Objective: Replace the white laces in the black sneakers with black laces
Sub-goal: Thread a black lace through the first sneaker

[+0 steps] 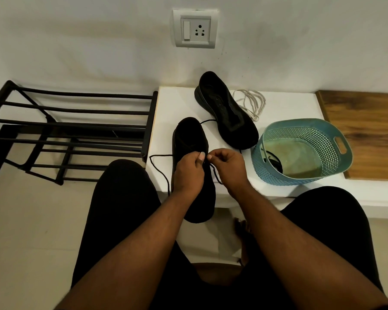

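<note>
Head view: left hand [188, 173] and right hand [227, 166] both pinch black lace [160, 171] over near sneaker [189, 139] at desk [289, 108] near edge. Far sneaker [226, 110] unlaced, white laces [251, 104] just right of it. Teal basket [300, 151] right, dark lace inside.

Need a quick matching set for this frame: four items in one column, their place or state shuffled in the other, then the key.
Items
1. near sneaker
2. far sneaker
3. white laces
4. teal basket

Places or states
A. lying loose on the white surface, right of a shoe
B. under both hands, black lace being threaded
C. holds a dark bundle, at the right on the white surface
D. no lace in its eyelets, nearer the wall

Pairs: 1-B, 2-D, 3-A, 4-C

The left hand and right hand both pinch the black lace over the near sneaker.
</note>
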A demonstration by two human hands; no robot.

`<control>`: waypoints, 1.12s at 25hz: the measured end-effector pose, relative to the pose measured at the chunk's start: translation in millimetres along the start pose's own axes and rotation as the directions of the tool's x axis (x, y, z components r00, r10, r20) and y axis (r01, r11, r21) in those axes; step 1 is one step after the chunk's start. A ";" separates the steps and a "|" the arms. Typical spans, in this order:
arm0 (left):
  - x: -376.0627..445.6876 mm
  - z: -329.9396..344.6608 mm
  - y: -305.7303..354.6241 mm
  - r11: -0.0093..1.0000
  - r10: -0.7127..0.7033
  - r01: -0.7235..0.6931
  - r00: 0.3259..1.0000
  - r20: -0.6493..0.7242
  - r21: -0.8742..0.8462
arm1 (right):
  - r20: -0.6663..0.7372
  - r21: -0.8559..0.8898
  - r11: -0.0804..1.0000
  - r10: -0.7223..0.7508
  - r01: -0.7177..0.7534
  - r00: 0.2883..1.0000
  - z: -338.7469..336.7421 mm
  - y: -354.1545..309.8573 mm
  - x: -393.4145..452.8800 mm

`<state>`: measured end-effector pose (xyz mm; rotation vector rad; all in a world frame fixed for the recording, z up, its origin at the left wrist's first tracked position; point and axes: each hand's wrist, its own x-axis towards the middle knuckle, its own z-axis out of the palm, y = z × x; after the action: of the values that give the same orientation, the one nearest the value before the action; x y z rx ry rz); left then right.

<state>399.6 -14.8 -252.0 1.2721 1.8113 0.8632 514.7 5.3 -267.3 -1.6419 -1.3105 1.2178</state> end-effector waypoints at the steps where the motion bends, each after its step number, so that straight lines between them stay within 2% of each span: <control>1: -2.2 -1.0 -0.2 1.000 0.009 -0.009 0.999 0.047 -0.005 | 0.013 -0.079 0.996 -0.037 0.038 0.999 -0.8 0.0 5.6; 2: -4.2 -2.5 -0.5 0.997 0.041 -0.045 0.996 0.074 0.060 | 0.030 -0.128 0.990 -0.056 0.059 0.998 -0.7 -1.8 10.2; 3: -5.4 -4.7 -1.1 0.970 0.094 -0.106 0.993 0.065 0.221 | 0.050 -0.149 0.986 -0.069 0.075 0.996 0.2 -3.9 12.9; 5: -2.7 -12.7 -3.4 0.813 0.190 -0.158 0.982 0.001 0.560 | 0.076 -0.206 0.975 -0.073 0.087 0.994 1.5 -8.4 12.0; 6: 2.0 -18.0 -3.3 0.768 0.176 -0.140 0.984 0.004 0.625 | 0.102 -0.244 0.965 -0.076 0.099 0.992 -0.5 -15.0 9.2; 8: 10.8 -22.1 -6.6 0.765 0.118 -0.127 0.991 0.057 0.631 | 0.178 -0.243 0.963 -0.076 0.119 0.981 -17.0 -38.1 15.9; 9: 12.6 -21.1 -9.9 0.764 0.118 -0.137 0.990 0.073 0.631 | 0.135 -0.178 0.977 -0.098 0.121 0.986 -29.8 -56.0 27.6; 10: 12.7 -20.1 -11.4 0.759 0.131 -0.151 0.988 0.078 0.634 | -0.002 -0.083 0.990 -0.116 0.116 0.993 -44.6 -78.4 45.3; 12: 12.8 -17.5 -11.7 0.757 0.139 -0.153 0.988 0.072 0.636 | -0.331 0.243 0.957 -0.069 0.155 0.941 -76.5 -122.6 82.9; 13: 12.4 -17.1 -11.8 0.754 0.130 -0.145 0.989 0.071 0.640 | -0.380 0.387 0.909 0.002 0.157 0.925 -84.9 -136.6 94.3; 14: 11.9 -17.2 -12.2 0.751 0.116 -0.138 0.990 0.076 0.646 | -0.340 0.475 0.872 0.053 0.123 0.939 -85.2 -139.2 96.4; 15: 12.4 -17.3 -12.6 0.751 0.108 -0.133 0.991 0.078 0.647 | -0.261 0.479 0.876 0.082 0.055 0.962 -78.5 -131.7 92.4; 16: 12.9 -17.2 -13.7 0.755 0.105 -0.126 0.992 0.071 0.644 | -0.211 0.363 0.932 0.063 0.019 0.976 -68.1 -116.1 82.2; 17: 13.0 -16.8 -14.4 0.759 0.107 -0.120 0.992 0.060 0.640 | -0.180 0.144 0.989 -0.015 0.042 0.984 -55.5 -93.6 68.6; 18: 13.0 -16.6 -14.7 0.762 0.111 -0.118 0.993 0.051 0.637 | -0.127 -0.075 0.991 -0.119 0.110 0.985 -42.9 -70.6 52.7; 19: 12.8 -16.2 -14.4 0.762 0.112 -0.117 0.993 0.048 0.637 | -0.012 -0.223 0.956 -0.196 0.188 0.981 -31.4 -49.4 34.8; 21: 12.3 -15.0 -13.8 0.755 0.106 -0.112 0.993 0.048 0.646 | 0.242 -0.375 0.861 -0.266 0.343 0.933 -15.0 -20.1 9.1; 22: 11.8 -14.9 -14.0 0.753 0.107 -0.114 0.993 0.051 0.648 | 0.276 -0.460 0.796 -0.294 0.394 0.915 -11.6 -12.6 4.7; 25: 12.5 -15.0 -15.8 0.793 0.107 -0.114 0.993 0.048 0.599 | 0.220 -0.678 0.589 -0.410 0.441 0.885 -15.5 -6.5 11.1; 27: 12.5 -14.8 -17.4 0.811 0.100 -0.111 0.994 0.050 0.575 | 0.256 -0.726 0.498 -0.445 0.475 0.858 -15.3 -9.4 14.2; 28: 11.8 -14.5 -18.0 0.805 0.103 -0.116 0.993 0.056 0.582 | 0.321 -0.736 0.428 -0.462 0.525 0.827 -15.5 -10.6 18.0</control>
<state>376.3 -10.1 -262.3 1.7726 2.0867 0.3349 526.9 25.8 -257.1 -1.5305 -2.4251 0.2626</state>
